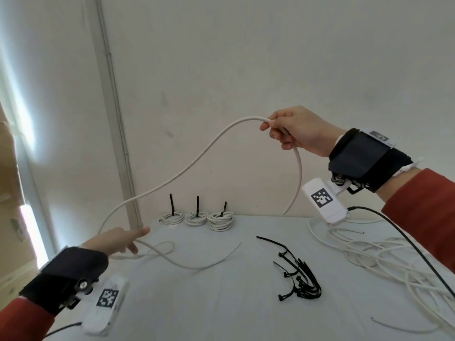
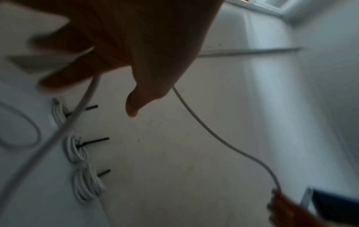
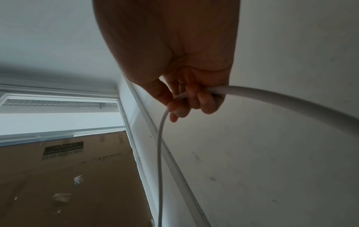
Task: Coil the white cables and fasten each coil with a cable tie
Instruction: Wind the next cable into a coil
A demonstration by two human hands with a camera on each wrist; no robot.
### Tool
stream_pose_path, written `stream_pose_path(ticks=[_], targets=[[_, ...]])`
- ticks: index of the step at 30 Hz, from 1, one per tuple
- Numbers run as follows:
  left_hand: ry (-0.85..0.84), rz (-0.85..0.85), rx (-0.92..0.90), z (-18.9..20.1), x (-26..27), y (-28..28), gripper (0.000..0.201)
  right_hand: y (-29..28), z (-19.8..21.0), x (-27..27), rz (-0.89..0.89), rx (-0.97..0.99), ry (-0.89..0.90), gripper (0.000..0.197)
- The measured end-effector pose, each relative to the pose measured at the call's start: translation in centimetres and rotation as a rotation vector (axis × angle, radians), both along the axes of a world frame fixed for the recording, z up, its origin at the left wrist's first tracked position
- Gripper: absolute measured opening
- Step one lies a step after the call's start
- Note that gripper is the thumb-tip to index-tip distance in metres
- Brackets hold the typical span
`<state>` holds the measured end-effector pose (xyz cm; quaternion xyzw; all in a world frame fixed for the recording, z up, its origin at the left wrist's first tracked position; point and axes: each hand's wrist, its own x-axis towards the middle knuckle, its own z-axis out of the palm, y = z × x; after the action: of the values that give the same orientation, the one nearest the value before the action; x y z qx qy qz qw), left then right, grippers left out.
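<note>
Evidently the right hand (image 1: 300,130) was held high above the pale grey worktop (image 1: 221,303) to take up slack. Its fingers (image 3: 194,98) were curled tightly round a thin white round cable (image 1: 172,178), whose short free end hung from the fist toward the worktop's far edge. From that grip the cable sagged in a long arc down to the left hand (image 1: 118,239), held low just above the worktop. There the fingers (image 2: 64,76) lay nearly straight and loose, with the cable running across the palm. They probably served as a guide that lets it slide and straighten, though blur hid the exact contact. Beyond the left hand the rest trailed in loose bends on the worktop.

3 finished white coils (image 1: 197,219), each with a black tie tail standing up, sat in a row at the back, out of the way. A bundle of black plastic cable ties (image 1: 299,274) lay in the middle, within either hand's reach. A tangle of uncoiled white cables (image 1: 384,262) lay at the right.
</note>
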<state>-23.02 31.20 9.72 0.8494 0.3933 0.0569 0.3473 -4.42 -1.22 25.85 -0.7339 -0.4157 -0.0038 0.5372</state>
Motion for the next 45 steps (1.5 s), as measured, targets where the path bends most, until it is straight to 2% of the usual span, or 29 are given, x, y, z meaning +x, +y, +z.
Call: stream_pose_path(ticks=[3,6,9,11,12,15,18,20,22,24,26,29,32,35,42,45], targets=[[0.203,-0.052,0.15,0.4,-1.6,-1.4,0.07,-0.1,-0.6,-0.2,0.0,-0.051,-0.133,0.023],[0.24,-0.005,0.511,1.9,-2.5,-1.1,0.075,0.6,-1.6,-0.6,-0.03,-0.14,-0.304,0.021],[0.113,-0.03,0.832,4.5,-2.7,-1.9,0.084,2.0,-2.8,-1.1,-0.032,-0.15,-0.359,0.019],[-0.041,-0.114,0.938,5.7,-2.2,-3.6,0.09,2.8,-3.4,-1.4,-0.026,-0.148,-0.373,0.018],[-0.139,-0.186,0.928,6.1,-1.6,-4.5,0.09,3.2,-3.6,-1.7,-0.019,-0.157,-0.382,0.018],[-0.447,-0.43,0.701,6.9,0.5,-7.9,0.082,4.1,-4.2,-2.6,0.006,-0.183,-0.416,0.019],[-0.732,-0.645,0.294,6.8,2.5,-10.6,0.04,4.4,-4.4,-3.1,-0.039,-0.135,-0.482,0.02],[-0.874,-0.674,-0.089,7.1,3.0,-12.5,0.028,4.1,-4.2,-3.1,-0.105,-0.085,-0.519,0.02],[-0.958,-0.647,-0.329,7.5,3.3,-13.9,0.032,3.5,-4.0,-2.5,-0.16,-0.063,-0.529,0.02],[-0.947,-0.627,-0.38,7.9,4.0,-14.4,0.043,2.6,-4.0,-1.9,-0.213,-0.096,-0.529,0.02],[-0.919,-0.627,-0.265,8.3,4.8,-14.5,0.042,1.6,-4.3,-1.3,-0.242,-0.149,-0.518,0.021],[-0.993,-0.566,0.045,8.8,5.9,-13.7,0.023,-0.2,-5.2,-0.9,-0.125,-0.195,-0.325,0.03],[-1.078,-0.428,0.326,9.2,7.1,-12.1,0.022,-1.9,-7.0,-0.7,0.038,-0.118,-0.01,0.034],[-1.098,-0.309,0.533,9.4,7.9,-10.7,0.02,-3.3,-8.5,-0.6,0.131,-0.025,0.171,0.032],[-1.116,-0.21,0.645,9.0,10.1,-9.2,0.023,-5.5,-9.4,-1.8,0.348,0.059,0.457,0.03],[-1.071,-0.217,0.661,8.5,10.9,-9.3,0.024,-6.1,-9.2,-2.2,0.56,0.195,0.592,0.023]])
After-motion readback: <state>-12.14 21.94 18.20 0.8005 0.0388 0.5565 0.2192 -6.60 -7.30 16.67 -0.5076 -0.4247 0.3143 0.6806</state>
